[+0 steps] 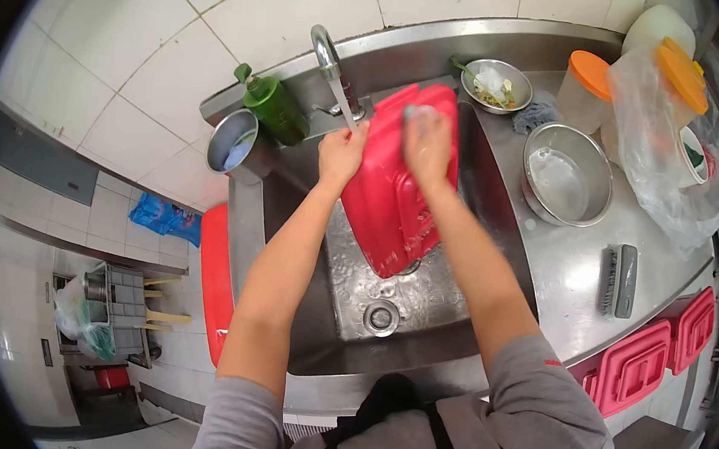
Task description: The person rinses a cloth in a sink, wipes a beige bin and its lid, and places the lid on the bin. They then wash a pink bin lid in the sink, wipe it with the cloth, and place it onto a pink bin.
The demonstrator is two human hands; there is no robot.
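Left of the sink [350,288], a blue bag [173,218] hangs low by the tiles (its printed marks are too small to read), and a red panel [216,285] stands along the sink's left edge. A steel cup [253,166] with something blue inside sits at the sink's far-left corner, just beside a green bottle [273,113]. Behind the sink rises the tap [324,49], its water falling beside the left hand [343,152], whose fingers are closed on the left edge of a red lid [379,196]. That lid is tilted over the sink; its lower end is apart from the near wall, with the wet floor and drain [381,318] showing between. The right hand [426,147] is blurred against the lid's face; I cannot tell how far open it is, or whether the greyish patch there is held. Right of the sink, the bench [566,260] carries a scraps bowl [523,78], grey cloth [538,113], steel bowl [597,181], orange-topped tub [580,100] and brush [625,282], with bare steel between brush and sink. Farther right, past the bench's edge, stand more red lids [636,368].
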